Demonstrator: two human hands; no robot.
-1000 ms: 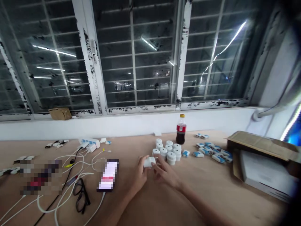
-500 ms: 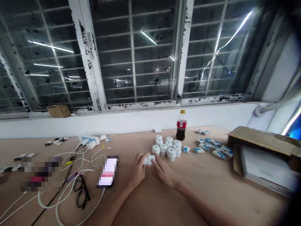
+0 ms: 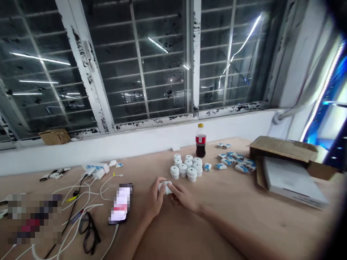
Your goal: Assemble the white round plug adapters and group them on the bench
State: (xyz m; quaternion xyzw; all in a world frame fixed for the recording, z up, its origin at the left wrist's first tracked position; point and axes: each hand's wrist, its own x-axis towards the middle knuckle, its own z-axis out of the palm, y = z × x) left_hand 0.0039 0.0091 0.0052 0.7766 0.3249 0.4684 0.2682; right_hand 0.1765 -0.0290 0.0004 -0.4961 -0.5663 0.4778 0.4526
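Note:
A small white cylindrical piece (image 3: 165,187) is held between my two hands above the tabletop, its far details hidden by fingers. My left hand (image 3: 156,198) grips its left side, thumb and fingers closed on it. From the right, my right hand (image 3: 183,196) pinches the same piece with thumb and fingers. Just beyond my hands stands a tight group of several white round pieces (image 3: 191,174), each with a dark spot in its top. To their right lies a small white-and-blue piece (image 3: 207,167).
A cola bottle (image 3: 201,141) stands behind the group. Several white-and-blue pieces (image 3: 235,159) and an open cardboard box (image 3: 284,148) holding a white box (image 3: 294,184) are at right. At left are a phone (image 3: 120,203), glasses (image 3: 89,233), a power strip (image 3: 101,169) and tangled cables.
The view has turned slightly to the right. The white cylindrical piece stays between both hands and looks turned a little, with my fingers shifted over it.

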